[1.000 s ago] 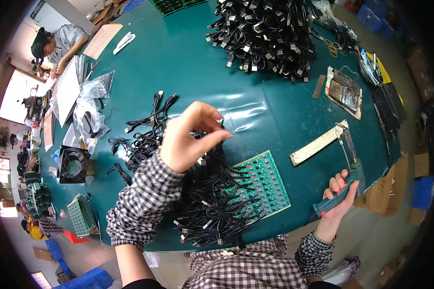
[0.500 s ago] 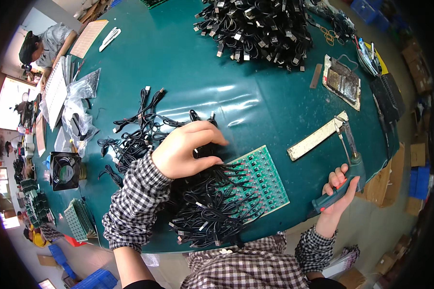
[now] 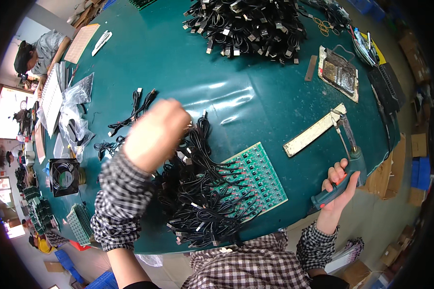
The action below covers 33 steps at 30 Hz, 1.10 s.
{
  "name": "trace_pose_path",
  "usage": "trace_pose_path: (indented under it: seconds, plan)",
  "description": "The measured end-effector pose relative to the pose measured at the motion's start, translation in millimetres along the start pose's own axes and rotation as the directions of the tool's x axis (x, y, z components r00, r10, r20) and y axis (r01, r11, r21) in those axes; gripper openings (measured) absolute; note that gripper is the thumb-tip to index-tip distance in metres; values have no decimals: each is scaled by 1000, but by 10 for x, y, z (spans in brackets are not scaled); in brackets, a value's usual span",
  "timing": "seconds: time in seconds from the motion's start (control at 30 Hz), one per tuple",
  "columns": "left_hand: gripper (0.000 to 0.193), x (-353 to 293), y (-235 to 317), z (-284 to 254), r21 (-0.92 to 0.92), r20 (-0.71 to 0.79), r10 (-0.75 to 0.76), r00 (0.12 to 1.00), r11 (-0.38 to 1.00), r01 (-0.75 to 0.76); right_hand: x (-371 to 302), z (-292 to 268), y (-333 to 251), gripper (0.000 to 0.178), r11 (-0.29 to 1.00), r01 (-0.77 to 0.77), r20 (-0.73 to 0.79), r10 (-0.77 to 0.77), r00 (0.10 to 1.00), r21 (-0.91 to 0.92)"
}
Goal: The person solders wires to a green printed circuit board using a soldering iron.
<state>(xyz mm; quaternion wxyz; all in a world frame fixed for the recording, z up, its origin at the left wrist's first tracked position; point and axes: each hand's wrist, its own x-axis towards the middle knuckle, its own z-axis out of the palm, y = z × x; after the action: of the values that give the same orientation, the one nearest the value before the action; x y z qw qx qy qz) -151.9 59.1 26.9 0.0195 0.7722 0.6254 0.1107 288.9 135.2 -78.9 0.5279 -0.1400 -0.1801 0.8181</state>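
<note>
My left hand (image 3: 160, 135) is over the loose black USB cables (image 3: 142, 108) left of the middle; motion smears its fingers, so what they hold, if anything, cannot be told. In front of it lies a green circuit board panel (image 3: 263, 180) with rows of small parts. Several bundled black cables (image 3: 210, 204) cover its left side, their red-and-black wire ends reaching the board. On the right, my right hand (image 3: 340, 188) is closed around the dark teal handle of a soldering gun (image 3: 354, 166). Its tip points up and away, over the end of a whitish strip (image 3: 311, 135).
A large heap of black USB cables (image 3: 248, 29) lies at the far side. Beside it are a dirty metal soldering tray (image 3: 340, 74) and rubber bands (image 3: 324, 26). At left stand a small fan (image 3: 65, 177), plastic bags (image 3: 74, 115) and stacked boards (image 3: 79, 224). Another person (image 3: 38, 53) sits far left.
My left hand has moved left and away from the board, back over the loose cables. A cable bundle it covered now shows beside the board. My right hand stays around the soldering gun.
</note>
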Motion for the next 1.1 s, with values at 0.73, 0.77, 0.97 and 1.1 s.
trace_pose_path:
  seconds: [0.73,0.77,0.97,1.1]
  plan:
    - [10,176,1087,598,-551,3,-309,951,793,259,-19,97,7,50,978,-19,-125,-7,992,-206]
    - [10,181,1094,598,-551,6,-309,951,793,261,-22,99,6,51,974,-14,-128,-15,992,-225]
    - [10,195,1146,490,-533,7,-323,946,800,277,-55,351,40,46,960,-11,-111,-21,994,-281]
    - [8,126,1283,293,-745,51,-382,923,600,290,-90,1051,263,33,704,-4,-92,-87,992,-710]
